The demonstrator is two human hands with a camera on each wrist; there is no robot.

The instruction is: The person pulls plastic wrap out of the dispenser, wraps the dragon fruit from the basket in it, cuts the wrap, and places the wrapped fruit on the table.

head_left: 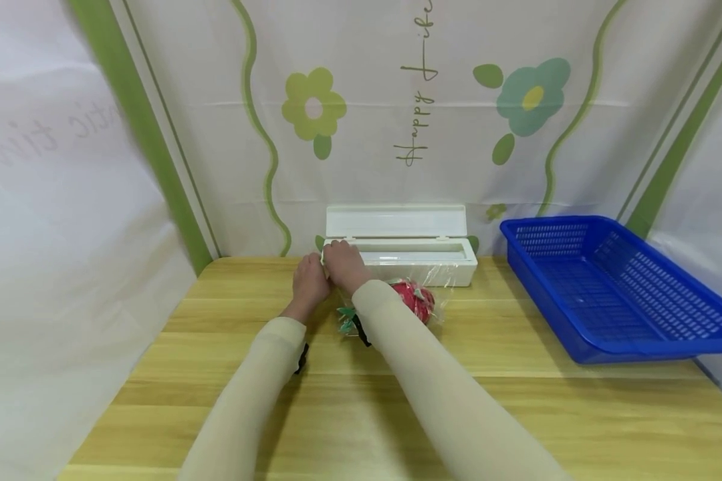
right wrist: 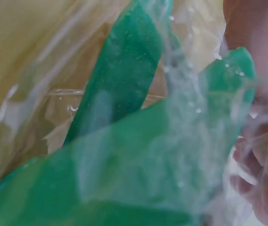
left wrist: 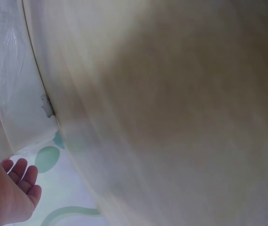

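In the head view, a white cling film dispenser (head_left: 409,272) stands at the table's back with its lid (head_left: 397,220) raised. My left hand (head_left: 311,284) is at its left end; the left wrist view shows the thumb against the box and the other fingers curled. My right hand (head_left: 344,266) curls its fingers over the same end, their tips hidden. Clear cling film (head_left: 448,274) hangs from the dispenser's front over a red dragon fruit (head_left: 414,300) with green tips, partly behind my right forearm. Close up in the right wrist view are the green tips (right wrist: 124,160) under crinkled film.
A blue perforated plastic basket (head_left: 577,347) stands on the right of the wooden table (head_left: 216,347). Behind the dispenser hangs a white cloth (head_left: 373,174) printed with flowers, and similar cloth hangs at both sides.
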